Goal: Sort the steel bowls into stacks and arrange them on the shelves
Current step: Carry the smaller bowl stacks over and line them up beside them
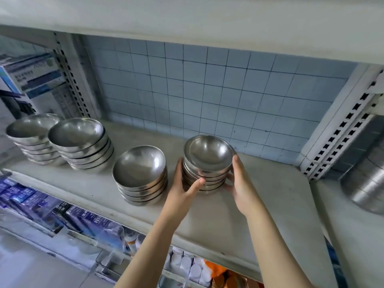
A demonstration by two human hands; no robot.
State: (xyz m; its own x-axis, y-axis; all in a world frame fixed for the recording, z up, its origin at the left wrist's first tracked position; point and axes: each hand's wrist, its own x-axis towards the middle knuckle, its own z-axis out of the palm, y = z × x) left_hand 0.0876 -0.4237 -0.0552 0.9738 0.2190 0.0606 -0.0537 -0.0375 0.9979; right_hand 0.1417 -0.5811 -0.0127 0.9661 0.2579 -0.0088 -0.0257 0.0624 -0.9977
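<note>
Several stacks of steel bowls stand on a grey shelf (259,204). The rightmost stack (207,163) sits between my two hands. My left hand (182,183) grips its left side, thumb curled across the front. My right hand (239,179) grips its right side, fingers wrapped behind the lower bowls. To the left stands a second stack (141,173), apart from my left hand. Further left stand a third stack (81,142) and a fourth stack (33,136), close together near the shelf's left end.
A tiled wall (207,90) backs the shelf, and another shelf board (187,17) hangs overhead. Slotted uprights (340,129) bound the right side, with a large steel pot (365,175) beyond. Boxes (31,77) stand at the far left. Packaged goods (62,213) fill the lower shelf.
</note>
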